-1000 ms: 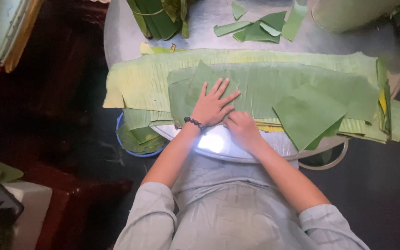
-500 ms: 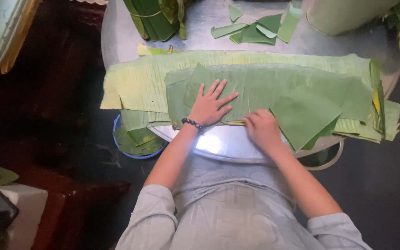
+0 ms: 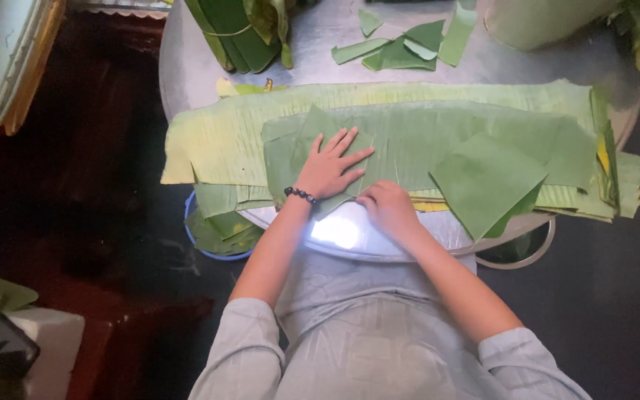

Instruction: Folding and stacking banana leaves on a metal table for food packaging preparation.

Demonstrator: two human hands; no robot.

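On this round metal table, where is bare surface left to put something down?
Bare metal shows at the near rim between the hands, and at the far side around the leaf scraps. The middle is crowded: stacked banana leaves under the left hand and right hand.

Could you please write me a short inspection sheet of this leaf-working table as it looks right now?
Surface: round metal table, shiny, with a bright glare at its near edge.
Job's things: stack of long banana leaves lying across the table; a darker leaf on top; a folded leaf piece to the right.
Clutter: leaf scraps at the far side; a tied leaf bundle; a blue tub of trimmings under the table edge.
Hands: left hand flat on the darker leaf, fingers spread; right hand curled at the leaf's near edge.
Cables: nothing seen.
Surroundings: dark floor; a white block at lower left.
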